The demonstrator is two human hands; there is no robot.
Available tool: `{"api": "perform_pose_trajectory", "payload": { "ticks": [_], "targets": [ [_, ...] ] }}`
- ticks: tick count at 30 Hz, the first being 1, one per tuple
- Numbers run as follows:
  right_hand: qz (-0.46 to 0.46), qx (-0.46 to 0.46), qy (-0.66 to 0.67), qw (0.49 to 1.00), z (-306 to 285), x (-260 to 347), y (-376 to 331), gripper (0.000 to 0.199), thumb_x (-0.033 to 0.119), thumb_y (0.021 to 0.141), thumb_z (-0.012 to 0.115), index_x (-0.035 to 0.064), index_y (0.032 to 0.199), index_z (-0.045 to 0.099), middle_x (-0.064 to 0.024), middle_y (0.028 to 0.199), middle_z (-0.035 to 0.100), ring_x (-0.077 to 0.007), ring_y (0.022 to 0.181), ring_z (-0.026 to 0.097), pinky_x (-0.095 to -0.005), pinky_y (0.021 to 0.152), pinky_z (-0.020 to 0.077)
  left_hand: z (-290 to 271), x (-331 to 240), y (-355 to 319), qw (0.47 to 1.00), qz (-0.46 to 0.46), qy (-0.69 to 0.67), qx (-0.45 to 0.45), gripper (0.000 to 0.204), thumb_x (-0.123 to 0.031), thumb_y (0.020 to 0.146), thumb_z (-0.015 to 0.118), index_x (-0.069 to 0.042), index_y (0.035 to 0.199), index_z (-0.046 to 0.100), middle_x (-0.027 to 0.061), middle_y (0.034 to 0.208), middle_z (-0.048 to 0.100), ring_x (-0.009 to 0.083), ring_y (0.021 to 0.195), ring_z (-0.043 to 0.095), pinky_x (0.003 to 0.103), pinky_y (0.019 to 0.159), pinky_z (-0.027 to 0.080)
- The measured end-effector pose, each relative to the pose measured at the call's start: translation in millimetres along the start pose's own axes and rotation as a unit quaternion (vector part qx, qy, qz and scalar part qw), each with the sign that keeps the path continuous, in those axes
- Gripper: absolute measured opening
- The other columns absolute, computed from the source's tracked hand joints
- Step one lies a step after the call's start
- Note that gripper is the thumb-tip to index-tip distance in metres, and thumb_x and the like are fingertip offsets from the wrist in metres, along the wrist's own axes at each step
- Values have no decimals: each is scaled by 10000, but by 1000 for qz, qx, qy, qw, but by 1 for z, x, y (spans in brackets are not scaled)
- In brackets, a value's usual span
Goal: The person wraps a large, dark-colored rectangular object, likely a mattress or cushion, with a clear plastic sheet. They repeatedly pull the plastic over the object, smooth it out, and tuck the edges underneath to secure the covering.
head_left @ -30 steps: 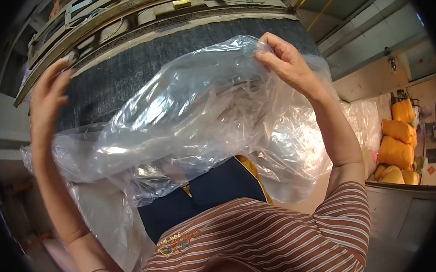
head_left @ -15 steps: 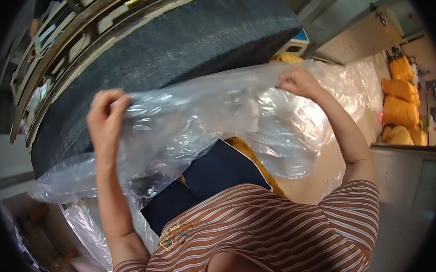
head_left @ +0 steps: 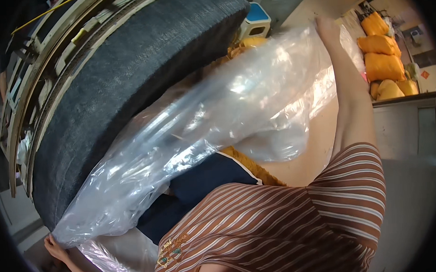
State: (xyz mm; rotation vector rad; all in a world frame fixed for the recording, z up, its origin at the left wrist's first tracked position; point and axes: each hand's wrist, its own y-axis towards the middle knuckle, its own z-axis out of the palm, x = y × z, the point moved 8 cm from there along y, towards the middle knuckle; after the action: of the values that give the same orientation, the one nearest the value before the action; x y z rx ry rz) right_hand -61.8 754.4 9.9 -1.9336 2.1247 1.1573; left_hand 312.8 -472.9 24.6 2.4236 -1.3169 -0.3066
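A long sheet of clear plastic film (head_left: 197, 122) is stretched slantwise in front of me, glossy and creased. Its lower left end is pinched by my left hand (head_left: 55, 247), by the near corner of a dark grey fabric-covered block (head_left: 121, 77). Far off at the upper right, my right hand (head_left: 325, 28) is raised, closed at the sheet's other end; its fingers are smeared by motion. Between the two hands the film hangs over my dark navy lap cloth (head_left: 200, 179), which shows beneath its near edge.
Wooden rails (head_left: 43, 91) run along the block's far side. A white stool with a blue top (head_left: 256, 16) stands beyond its right end. Orange bundles (head_left: 383, 66) are stacked at right. More plastic (head_left: 113, 254) lies at lower left, and yellow-brown fabric (head_left: 257, 171) is by my lap.
My left hand has moved down and left, my right hand up and outward. The film between them has been drawn out into a long slant. The view has turned slightly.
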Motion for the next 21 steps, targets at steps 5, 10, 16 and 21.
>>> {"api": "perform_pose_trajectory", "payload": {
  "ticks": [5, 10, 16, 21],
  "targets": [
    [222, -161, 362, 891, -95, 45, 179, 263, 261, 892, 472, 82, 1015, 621, -180, 967, 642, -343, 885, 627, -436, 737, 496, 34, 40, -12, 991, -42, -29, 122, 333, -300, 931, 538, 30, 945, 583, 163, 872, 588, 296, 802, 546, 374, 751, 426],
    [-186, -233, 469, 831, -175, 226, 166, 319, 262, 928, 418, 47, 1113, 562, -163, 1084, 620, -342, 928, 614, -429, 740, 497, 56, 64, -70, 965, -61, -140, 215, 246, -234, 919, 552, 9, 886, 573, 66, 824, 528, 177, 737, 483, 299, 695, 400],
    [-105, 239, 300, 918, -115, 293, 153, 443, 404, 898, 494, 101, 1214, 556, -160, 1167, 592, -336, 1073, 556, -409, 879, 455, 28, 109, -48, 971, -26, -187, 148, 242, -249, 922, 559, -9, 932, 579, 12, 861, 532, 110, 801, 478, 261, 749, 406],
    [-95, 60, 448, 887, -72, 317, 170, 540, 435, 898, 486, 90, 1313, 494, -155, 1351, 476, -313, 1290, 396, -391, 1049, 317, 84, 38, 0, 807, -213, -519, 183, 368, -290, 895, 601, -19, 1144, 613, 89, 1049, 642, 194, 930, 608, 318, 826, 485]
  ]
}}
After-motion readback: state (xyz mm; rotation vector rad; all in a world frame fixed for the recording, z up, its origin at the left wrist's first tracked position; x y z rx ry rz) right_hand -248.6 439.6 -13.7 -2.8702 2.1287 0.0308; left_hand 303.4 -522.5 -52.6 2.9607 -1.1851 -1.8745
